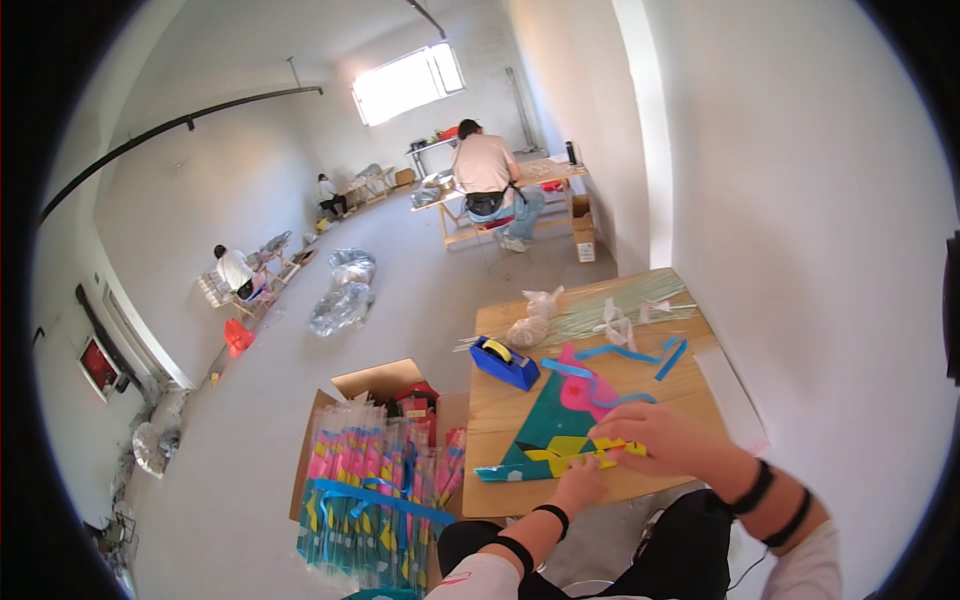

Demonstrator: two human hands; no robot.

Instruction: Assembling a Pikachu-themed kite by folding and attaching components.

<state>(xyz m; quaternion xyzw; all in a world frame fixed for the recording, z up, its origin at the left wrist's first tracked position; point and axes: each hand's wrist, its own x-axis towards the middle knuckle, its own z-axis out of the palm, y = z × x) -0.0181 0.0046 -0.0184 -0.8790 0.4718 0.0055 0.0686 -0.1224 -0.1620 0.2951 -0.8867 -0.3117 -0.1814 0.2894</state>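
Observation:
A triangular kite (545, 425) in teal, pink and yellow lies on the wooden table (490, 400) in front of me, its long lower edge toward my body. My left hand (580, 483) is closed on that near edge, around its middle. Just to the right, my right hand (655, 438) bends over the yellow part with its fingers drawn together on the kite. Whatever sits under those fingertips is hidden. Blue ribbon (625, 352) runs loosely over the pink corner and across the table beyond.
A blue tape dispenser (505, 365) stands at the table's left side. Behind are thin pale sticks (600, 315) and a tied plastic bag (532, 318). An open carton (318, 430) of packed kites (365, 480) stands left. Other people (487, 165) sit at tables farther off.

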